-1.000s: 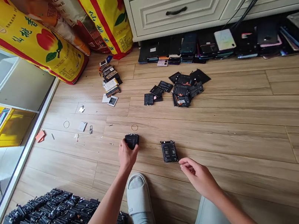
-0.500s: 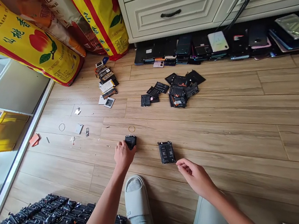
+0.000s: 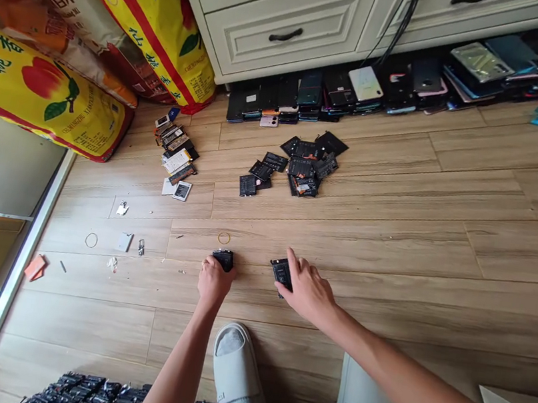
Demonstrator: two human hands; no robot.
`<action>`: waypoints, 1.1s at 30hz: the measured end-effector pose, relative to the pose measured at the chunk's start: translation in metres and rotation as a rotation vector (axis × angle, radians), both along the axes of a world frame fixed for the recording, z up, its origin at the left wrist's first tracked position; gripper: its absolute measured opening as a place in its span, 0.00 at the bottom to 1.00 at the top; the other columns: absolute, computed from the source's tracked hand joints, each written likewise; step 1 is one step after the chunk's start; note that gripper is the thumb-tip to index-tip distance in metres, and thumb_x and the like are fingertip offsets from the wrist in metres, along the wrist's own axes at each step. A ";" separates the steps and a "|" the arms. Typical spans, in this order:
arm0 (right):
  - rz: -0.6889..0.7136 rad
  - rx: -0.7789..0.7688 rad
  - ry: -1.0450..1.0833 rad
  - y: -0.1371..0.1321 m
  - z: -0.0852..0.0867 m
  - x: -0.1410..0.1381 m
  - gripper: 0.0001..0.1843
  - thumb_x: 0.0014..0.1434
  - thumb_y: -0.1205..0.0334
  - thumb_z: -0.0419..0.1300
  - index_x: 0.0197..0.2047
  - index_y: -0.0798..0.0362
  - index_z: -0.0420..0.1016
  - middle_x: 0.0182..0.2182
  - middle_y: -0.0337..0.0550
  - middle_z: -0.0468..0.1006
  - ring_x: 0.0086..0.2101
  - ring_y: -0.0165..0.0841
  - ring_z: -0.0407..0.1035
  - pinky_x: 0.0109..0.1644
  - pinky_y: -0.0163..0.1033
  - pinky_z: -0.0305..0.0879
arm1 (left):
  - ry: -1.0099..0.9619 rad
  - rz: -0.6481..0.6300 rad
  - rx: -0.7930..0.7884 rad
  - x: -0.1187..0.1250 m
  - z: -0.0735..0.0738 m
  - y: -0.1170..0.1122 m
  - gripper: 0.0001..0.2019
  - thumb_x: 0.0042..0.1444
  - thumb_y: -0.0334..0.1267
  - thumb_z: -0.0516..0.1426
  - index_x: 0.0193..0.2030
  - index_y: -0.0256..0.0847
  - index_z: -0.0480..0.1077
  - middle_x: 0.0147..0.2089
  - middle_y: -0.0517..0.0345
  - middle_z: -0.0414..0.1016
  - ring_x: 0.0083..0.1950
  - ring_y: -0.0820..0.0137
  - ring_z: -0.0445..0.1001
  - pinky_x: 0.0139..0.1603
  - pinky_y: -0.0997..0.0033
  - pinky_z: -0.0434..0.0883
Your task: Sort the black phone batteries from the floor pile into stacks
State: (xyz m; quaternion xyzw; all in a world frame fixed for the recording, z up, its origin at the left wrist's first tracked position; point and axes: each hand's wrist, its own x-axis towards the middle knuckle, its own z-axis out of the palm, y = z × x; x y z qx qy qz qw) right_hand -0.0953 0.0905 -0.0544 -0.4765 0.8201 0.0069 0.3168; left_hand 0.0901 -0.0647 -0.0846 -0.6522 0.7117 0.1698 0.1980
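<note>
My left hand (image 3: pixel 214 281) is closed around a small stack of black phone batteries (image 3: pixel 224 259) on or just above the wood floor. To its right, my right hand (image 3: pixel 309 288) reaches across a second stack of black phone batteries (image 3: pixel 280 272), thumb at the near side and index finger stretched past the far edge. My right palm and fingers cover the right part of that stack. A yellow rubber band (image 3: pixel 224 238) lies just beyond the left stack.
Loose black batteries (image 3: pixel 305 160) and a mixed battery pile (image 3: pixel 177 154) lie farther off. Phones (image 3: pixel 339 91) line the cabinet (image 3: pixel 285 29) base. Rice bags (image 3: pixel 48 88) stand at left. Many packed batteries (image 3: pixel 88 397) sit near my left slipper (image 3: pixel 236 372). Small scraps (image 3: pixel 112 264) lie at left.
My right hand has moved left from beside the right-hand battery stack onto it. My left hand still holds its stack. The camera view has shifted a little to the right.
</note>
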 end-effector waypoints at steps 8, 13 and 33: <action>0.071 0.120 0.089 -0.039 -0.006 0.010 0.47 0.62 0.55 0.66 0.78 0.53 0.49 0.66 0.74 0.63 0.53 0.57 0.73 0.45 0.50 0.75 | 0.008 -0.012 -0.042 -0.002 -0.011 0.000 0.25 0.59 0.49 0.62 0.54 0.32 0.66 0.55 0.31 0.76 0.56 0.48 0.80 0.54 0.56 0.74; 0.084 0.171 0.123 -0.044 -0.009 0.018 0.40 0.59 0.62 0.67 0.71 0.59 0.60 0.63 0.73 0.66 0.49 0.52 0.76 0.41 0.47 0.76 | 0.006 -0.011 -0.040 -0.003 -0.013 -0.001 0.25 0.57 0.49 0.63 0.54 0.32 0.66 0.55 0.31 0.76 0.57 0.48 0.79 0.55 0.57 0.74; -0.071 0.091 0.091 -0.028 -0.017 -0.036 0.27 0.58 0.62 0.69 0.59 0.54 0.69 0.58 0.59 0.67 0.50 0.49 0.75 0.46 0.44 0.71 | -0.007 0.068 0.009 -0.012 -0.002 -0.003 0.27 0.58 0.54 0.61 0.55 0.34 0.66 0.58 0.31 0.74 0.58 0.46 0.78 0.52 0.54 0.75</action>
